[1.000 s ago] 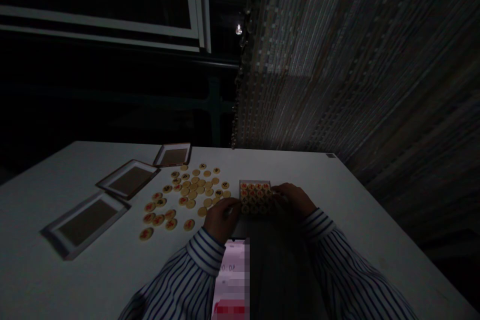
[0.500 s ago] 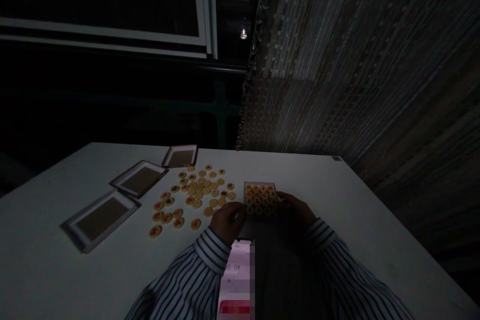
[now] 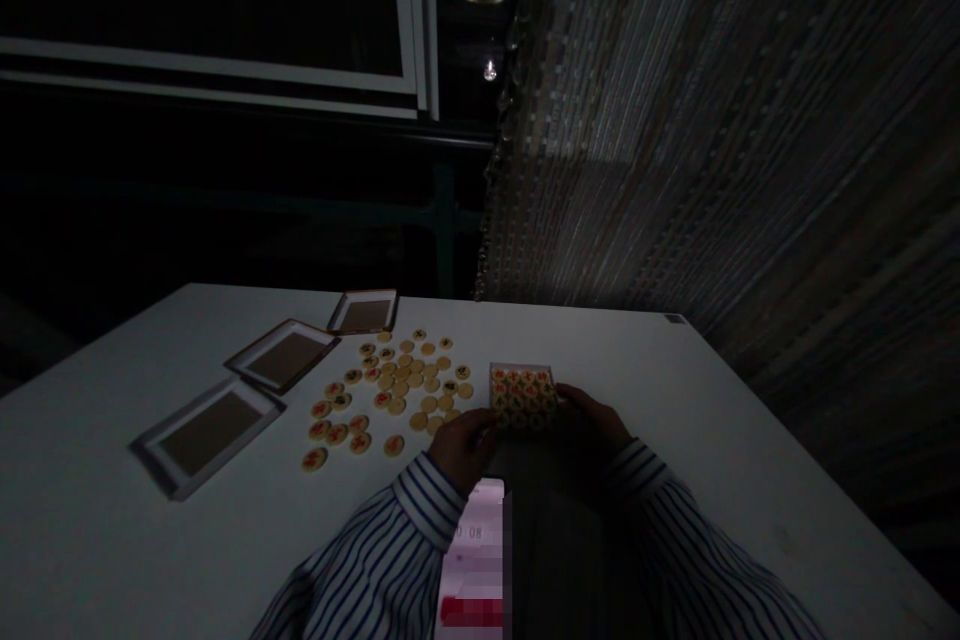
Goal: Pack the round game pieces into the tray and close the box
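A small box point(image 3: 491, 375) stands on the white table in front of me, filled with rows of round xiangqi pieces point(image 3: 517, 392) marked in red and black. My left hand point(image 3: 463, 442) is at its near left corner, fingers curled and pressed to the side. Along the right side, my right hand point(image 3: 596, 415) grips the box with its fingers against the edge; part of it lies in shadow. To the left of the box, many loose xiangqi pieces point(image 3: 401, 375) are spread out, some face up with red or black characters, others showing plain wood.
Three shallow rectangular trays or lids, a near one point(image 3: 169, 470), a middle one point(image 3: 281, 357) and a far one point(image 3: 364, 312), lie left on the table point(image 3: 637, 340). A lit phone point(image 3: 476, 560) is below my left wrist. A string curtain point(image 3: 637, 120) hangs beyond the table.
The whole view has shifted slightly. Both hands stay at the box, with the left hand moved only a little; the loose pieces and trays lie as before.
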`<state>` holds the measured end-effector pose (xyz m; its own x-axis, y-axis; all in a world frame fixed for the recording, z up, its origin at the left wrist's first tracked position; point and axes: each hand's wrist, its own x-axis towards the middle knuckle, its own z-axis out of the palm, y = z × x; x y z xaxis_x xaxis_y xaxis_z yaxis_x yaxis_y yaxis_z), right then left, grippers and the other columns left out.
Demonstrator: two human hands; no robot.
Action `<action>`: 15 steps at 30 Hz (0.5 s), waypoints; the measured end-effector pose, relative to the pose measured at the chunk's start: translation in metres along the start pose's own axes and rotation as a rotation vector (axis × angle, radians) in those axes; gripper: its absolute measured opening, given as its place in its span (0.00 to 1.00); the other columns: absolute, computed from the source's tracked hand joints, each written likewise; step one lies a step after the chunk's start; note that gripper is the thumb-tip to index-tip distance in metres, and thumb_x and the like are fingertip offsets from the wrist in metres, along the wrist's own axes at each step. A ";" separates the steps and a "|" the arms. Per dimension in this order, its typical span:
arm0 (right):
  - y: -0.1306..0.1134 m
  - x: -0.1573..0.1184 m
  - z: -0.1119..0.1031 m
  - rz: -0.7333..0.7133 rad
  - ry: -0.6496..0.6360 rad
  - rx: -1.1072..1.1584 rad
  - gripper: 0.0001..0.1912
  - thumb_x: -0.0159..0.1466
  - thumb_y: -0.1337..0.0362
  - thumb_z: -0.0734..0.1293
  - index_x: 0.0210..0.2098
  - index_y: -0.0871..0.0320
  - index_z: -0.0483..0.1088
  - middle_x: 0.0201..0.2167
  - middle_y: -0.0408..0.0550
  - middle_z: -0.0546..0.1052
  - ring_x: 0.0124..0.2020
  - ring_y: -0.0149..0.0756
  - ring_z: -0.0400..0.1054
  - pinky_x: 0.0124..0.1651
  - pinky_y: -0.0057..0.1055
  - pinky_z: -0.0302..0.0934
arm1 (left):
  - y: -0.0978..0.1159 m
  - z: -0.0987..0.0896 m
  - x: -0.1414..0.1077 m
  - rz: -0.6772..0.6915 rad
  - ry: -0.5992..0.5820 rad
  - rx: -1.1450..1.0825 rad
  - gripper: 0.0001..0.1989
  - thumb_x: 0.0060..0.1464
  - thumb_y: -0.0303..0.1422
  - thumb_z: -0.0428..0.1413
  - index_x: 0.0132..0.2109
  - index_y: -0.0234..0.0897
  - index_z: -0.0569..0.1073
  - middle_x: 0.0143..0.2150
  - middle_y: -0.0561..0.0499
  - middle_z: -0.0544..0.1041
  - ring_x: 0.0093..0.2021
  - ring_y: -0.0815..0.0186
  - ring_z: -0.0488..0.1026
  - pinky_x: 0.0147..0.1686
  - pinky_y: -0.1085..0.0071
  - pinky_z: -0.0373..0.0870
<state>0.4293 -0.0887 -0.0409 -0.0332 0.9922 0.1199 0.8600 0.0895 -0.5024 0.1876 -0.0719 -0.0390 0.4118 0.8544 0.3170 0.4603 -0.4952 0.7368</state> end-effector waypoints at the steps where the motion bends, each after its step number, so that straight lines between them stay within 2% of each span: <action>1: 0.000 0.000 0.000 0.009 0.006 0.045 0.20 0.60 0.63 0.54 0.51 0.56 0.61 0.39 0.48 0.75 0.37 0.36 0.71 0.39 0.32 0.66 | 0.000 0.000 0.000 -0.011 -0.007 -0.008 0.12 0.50 0.31 0.50 0.41 0.38 0.74 0.40 0.48 0.77 0.40 0.63 0.74 0.42 0.67 0.70; 5: 0.001 0.000 0.003 0.024 -0.002 0.206 0.20 0.59 0.61 0.54 0.50 0.57 0.63 0.37 0.48 0.76 0.36 0.36 0.71 0.39 0.32 0.66 | 0.001 0.001 0.000 -0.057 -0.047 -0.022 0.14 0.51 0.33 0.49 0.43 0.36 0.74 0.40 0.48 0.77 0.40 0.64 0.73 0.42 0.69 0.70; 11: 0.000 -0.002 0.008 0.023 0.077 0.291 0.21 0.60 0.58 0.54 0.49 0.58 0.63 0.35 0.49 0.76 0.34 0.37 0.72 0.37 0.33 0.67 | 0.002 0.001 0.000 -0.072 -0.037 -0.017 0.13 0.51 0.32 0.50 0.42 0.39 0.74 0.39 0.50 0.78 0.38 0.65 0.74 0.40 0.69 0.70; 15: 0.006 0.000 0.010 0.011 0.048 0.274 0.21 0.59 0.59 0.55 0.49 0.58 0.64 0.37 0.50 0.76 0.35 0.37 0.71 0.39 0.34 0.67 | 0.004 0.001 0.000 -0.091 -0.027 -0.006 0.13 0.50 0.32 0.49 0.42 0.38 0.74 0.39 0.50 0.78 0.38 0.65 0.74 0.39 0.69 0.71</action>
<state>0.4294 -0.0875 -0.0521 0.0051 0.9887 0.1500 0.6901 0.1051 -0.7161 0.1900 -0.0740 -0.0370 0.3899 0.8911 0.2322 0.4922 -0.4148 0.7653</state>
